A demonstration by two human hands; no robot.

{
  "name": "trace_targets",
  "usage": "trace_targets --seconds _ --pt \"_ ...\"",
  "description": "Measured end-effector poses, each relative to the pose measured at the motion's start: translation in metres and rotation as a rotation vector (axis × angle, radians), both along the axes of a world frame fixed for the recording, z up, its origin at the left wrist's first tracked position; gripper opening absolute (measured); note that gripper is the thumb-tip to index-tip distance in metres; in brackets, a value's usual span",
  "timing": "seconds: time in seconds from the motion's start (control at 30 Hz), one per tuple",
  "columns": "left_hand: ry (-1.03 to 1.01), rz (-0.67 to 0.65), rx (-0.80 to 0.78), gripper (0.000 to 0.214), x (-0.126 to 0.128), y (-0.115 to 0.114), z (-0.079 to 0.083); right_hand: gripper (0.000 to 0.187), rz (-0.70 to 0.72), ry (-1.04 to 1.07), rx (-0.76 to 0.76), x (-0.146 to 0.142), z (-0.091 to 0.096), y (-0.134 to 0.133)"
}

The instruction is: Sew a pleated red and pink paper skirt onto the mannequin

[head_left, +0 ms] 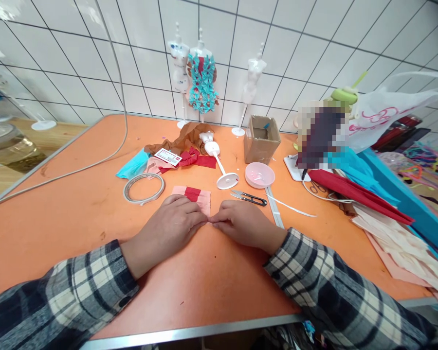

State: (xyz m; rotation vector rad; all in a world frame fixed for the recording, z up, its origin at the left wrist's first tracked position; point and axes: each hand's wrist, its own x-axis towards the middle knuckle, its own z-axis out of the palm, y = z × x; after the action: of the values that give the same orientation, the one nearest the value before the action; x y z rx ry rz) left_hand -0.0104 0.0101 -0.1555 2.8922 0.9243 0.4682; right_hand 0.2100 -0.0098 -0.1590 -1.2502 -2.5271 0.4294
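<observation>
A small pink sheet with a red band [192,194], thin like cloth or crepe paper, lies flat on the orange table. My left hand [173,221] rests over its near edge, fingers closed, with thumb and forefinger pinched at the near right corner. Meeting it there, my right hand [243,221] is closed too, its fingertips pinching at the same corner. The part between the fingertips is hidden. Just beyond my right hand are black-handled thread snips [250,197] and a ruler-like strip [275,208].
Behind the sheet are a tape roll [143,188], crumpled brown material [182,138], a fallen white mannequin stand [221,167], a pink bowl [260,175] and a cardboard box [262,141]. Small mannequins [202,82] stand along the tiled wall. A cable [122,97] crosses the left side.
</observation>
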Motion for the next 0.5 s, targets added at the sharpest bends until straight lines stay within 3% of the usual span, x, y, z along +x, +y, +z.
trace_targets --seconds 0.17,0.5 --pt "0.033 0.021 -0.046 0.025 0.0021 0.0 0.0017 0.026 0.089 -0.188 0.119 0.0051 0.0118 -0.0036" --pt "-0.003 0.022 -0.091 0.02 0.0006 0.001 0.0031 0.018 -0.008 -0.021 -0.011 0.0026 0.0098 -0.0022"
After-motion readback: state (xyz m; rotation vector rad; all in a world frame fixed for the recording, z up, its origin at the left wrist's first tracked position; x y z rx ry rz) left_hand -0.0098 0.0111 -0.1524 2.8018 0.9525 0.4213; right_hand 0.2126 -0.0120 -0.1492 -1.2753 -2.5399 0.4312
